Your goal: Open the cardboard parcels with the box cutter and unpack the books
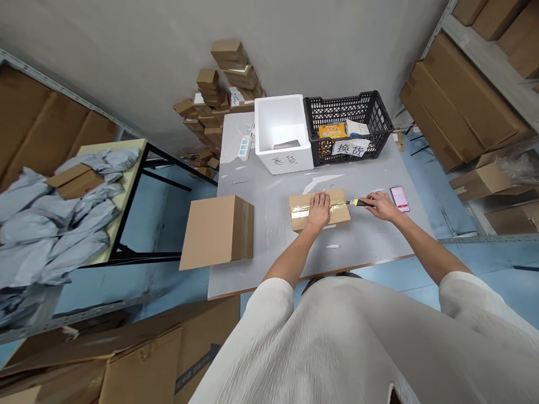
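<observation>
A small cardboard box point(298, 212) lies on the table in front of me, clear shiny tape running along its top. My left hand point(319, 210) rests flat on the box, fingers stretched out over the tape. My right hand point(382, 205) is closed around a utility knife point(360, 202) with a black and yellow handle. The blade points left and meets the right end of the box at the taped seam. To the right of this hand lies a phone point(400, 199) with a lit pink and white screen.
Behind the box stand a white foam box point(284, 160) and a black plastic crate point(349, 143) with packets inside. A larger carton point(217, 231) overhangs the table's left edge. A power strip point(244, 147) lies at the back left. Grey parcels point(63, 224) cover a side table.
</observation>
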The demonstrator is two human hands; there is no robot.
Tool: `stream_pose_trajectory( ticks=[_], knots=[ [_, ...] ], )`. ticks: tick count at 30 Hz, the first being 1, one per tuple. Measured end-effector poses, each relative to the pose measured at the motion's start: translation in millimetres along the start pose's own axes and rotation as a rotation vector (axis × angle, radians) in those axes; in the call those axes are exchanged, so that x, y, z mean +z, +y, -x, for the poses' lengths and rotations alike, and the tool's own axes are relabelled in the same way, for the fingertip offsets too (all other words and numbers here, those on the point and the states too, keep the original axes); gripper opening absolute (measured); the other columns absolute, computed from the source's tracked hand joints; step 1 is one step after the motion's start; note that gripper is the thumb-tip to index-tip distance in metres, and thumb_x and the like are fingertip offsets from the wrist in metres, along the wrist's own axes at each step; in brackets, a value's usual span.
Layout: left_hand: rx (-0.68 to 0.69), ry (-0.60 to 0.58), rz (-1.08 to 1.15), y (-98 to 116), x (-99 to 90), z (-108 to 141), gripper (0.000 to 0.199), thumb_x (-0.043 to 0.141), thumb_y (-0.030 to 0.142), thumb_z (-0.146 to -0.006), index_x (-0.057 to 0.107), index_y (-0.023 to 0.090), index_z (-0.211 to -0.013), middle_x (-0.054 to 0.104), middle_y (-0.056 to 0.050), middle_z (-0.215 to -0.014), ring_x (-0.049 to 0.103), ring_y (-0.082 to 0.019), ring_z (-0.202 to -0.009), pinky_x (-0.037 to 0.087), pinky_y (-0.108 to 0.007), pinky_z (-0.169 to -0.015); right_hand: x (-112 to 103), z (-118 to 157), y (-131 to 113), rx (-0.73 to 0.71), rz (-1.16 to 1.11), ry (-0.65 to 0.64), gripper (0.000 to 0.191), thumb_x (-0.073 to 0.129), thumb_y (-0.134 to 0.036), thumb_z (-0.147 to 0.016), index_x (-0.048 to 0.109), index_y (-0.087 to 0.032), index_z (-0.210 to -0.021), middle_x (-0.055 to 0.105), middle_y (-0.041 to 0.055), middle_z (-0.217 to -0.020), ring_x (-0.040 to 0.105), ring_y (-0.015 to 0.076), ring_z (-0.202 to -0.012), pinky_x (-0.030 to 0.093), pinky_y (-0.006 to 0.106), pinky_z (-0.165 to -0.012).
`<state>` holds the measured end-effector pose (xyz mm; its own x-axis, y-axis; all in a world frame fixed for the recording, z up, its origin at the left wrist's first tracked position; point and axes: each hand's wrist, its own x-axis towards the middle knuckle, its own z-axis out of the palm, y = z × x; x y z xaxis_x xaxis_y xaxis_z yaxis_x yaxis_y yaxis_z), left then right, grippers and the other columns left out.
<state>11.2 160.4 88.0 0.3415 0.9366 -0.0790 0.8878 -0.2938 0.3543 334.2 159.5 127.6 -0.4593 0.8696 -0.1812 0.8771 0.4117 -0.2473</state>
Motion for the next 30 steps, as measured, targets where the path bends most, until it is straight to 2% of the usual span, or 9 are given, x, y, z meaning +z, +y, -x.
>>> stream_pose_trajectory(
  ticks=[3, 7, 11, 16, 19, 22, 26, 30],
  knots=[
    [-0.003, 0.005, 0.018, 0.0, 1.0, 0.5, 0.067, 0.04, 0.024, -0.107, 0.039, 0.015, -0.173, 0.04, -0.021, -0.179, 0.028, -0.035, -0.171, 0.019, -0.061, -0.138, -4.4, -0.7, 5.4, 0.037, 0.0, 0.015, 0.056, 0.045, -0.045, -0.113, 0.062, -0.031, -0.164, 0.068, 0.0184, -0.147, 0.054, 0.0405, -0.126, 0.041, 0.05, -0.099],
    [-0.017, 0.017, 0.021, 1.4, 1.2, 0.1, 0.069, 0.043, 0.026, -0.106, 0.037, 0.017, -0.174, 0.041, -0.02, -0.18, 0.028, -0.035, -0.171, 0.019, -0.06, -0.138, -7.7, -5.0, 12.6, 0.135, -0.05, 0.1, 0.06, 0.042, -0.047, -0.112, 0.059, -0.026, -0.166, 0.068, 0.0194, -0.145, 0.056, 0.0412, -0.127, 0.042, 0.05, -0.102],
    [-0.028, 0.016, 0.04, 3.1, -1.0, 1.2, 0.068, 0.043, 0.03, -0.108, 0.037, 0.017, -0.174, 0.038, -0.018, -0.182, 0.027, -0.033, -0.172, 0.016, -0.057, -0.14, -5.5, -23.1, 8.1, 0.162, -0.152, 0.114, 0.062, 0.048, -0.052, -0.109, 0.06, -0.023, -0.164, 0.07, 0.0185, -0.142, 0.058, 0.0407, -0.13, 0.046, 0.049, -0.107],
    [-0.013, 0.008, 0.068, -6.8, -13.9, 21.1, 0.065, 0.046, 0.042, -0.11, 0.044, 0.018, -0.17, 0.035, -0.018, -0.183, 0.022, -0.034, -0.173, 0.013, -0.059, -0.141, -3.8, -67.5, -22.6, 0.112, -0.273, 0.146, 0.058, 0.054, -0.049, -0.106, 0.066, -0.02, -0.155, 0.072, 0.0179, -0.141, 0.061, 0.0372, -0.131, 0.047, 0.048, -0.115],
    [0.016, 0.005, 0.053, -17.3, -24.8, 41.4, 0.07, 0.061, 0.053, -0.105, 0.048, 0.022, -0.167, 0.042, -0.017, -0.178, 0.031, -0.036, -0.169, 0.017, -0.057, -0.14, -5.4, -97.6, -46.7, 0.033, -0.319, 0.132, 0.056, 0.058, -0.044, -0.104, 0.066, -0.019, -0.154, 0.072, 0.0171, -0.146, 0.061, 0.0362, -0.136, 0.046, 0.048, -0.119],
    [0.011, -0.028, 0.026, -25.3, -33.3, 56.9, 0.072, 0.073, 0.054, -0.099, 0.052, 0.028, -0.163, 0.051, -0.015, -0.171, 0.041, -0.036, -0.161, 0.025, -0.055, -0.137, -4.9, -121.5, -70.4, 0.001, -0.315, 0.063, 0.053, 0.06, -0.04, -0.103, 0.067, -0.021, -0.153, 0.07, 0.0139, -0.155, 0.06, 0.0359, -0.143, 0.044, 0.049, -0.123],
    [0.028, -0.063, -0.001, -32.0, -38.7, 64.5, 0.058, 0.076, 0.045, -0.099, 0.06, 0.034, -0.153, 0.053, -0.011, -0.17, 0.044, -0.035, -0.157, 0.028, -0.055, -0.133, -2.3, -134.4, -92.8, 0.02, -0.268, -0.044, 0.052, 0.058, -0.039, -0.106, 0.066, -0.021, -0.153, 0.071, 0.0136, -0.154, 0.065, 0.0361, -0.14, 0.044, 0.05, -0.123],
    [0.038, -0.03, -0.012, -42.8, -41.7, 66.7, 0.045, 0.074, 0.04, -0.101, 0.065, 0.034, -0.145, 0.056, -0.013, -0.162, 0.048, -0.038, -0.152, 0.035, -0.057, -0.126, -5.8, -128.3, -96.9, 0.071, -0.21, -0.055, 0.051, 0.057, -0.04, -0.106, 0.067, -0.02, -0.153, 0.074, 0.0152, -0.15, 0.066, 0.0377, -0.138, 0.046, 0.052, -0.121]
  ],
)
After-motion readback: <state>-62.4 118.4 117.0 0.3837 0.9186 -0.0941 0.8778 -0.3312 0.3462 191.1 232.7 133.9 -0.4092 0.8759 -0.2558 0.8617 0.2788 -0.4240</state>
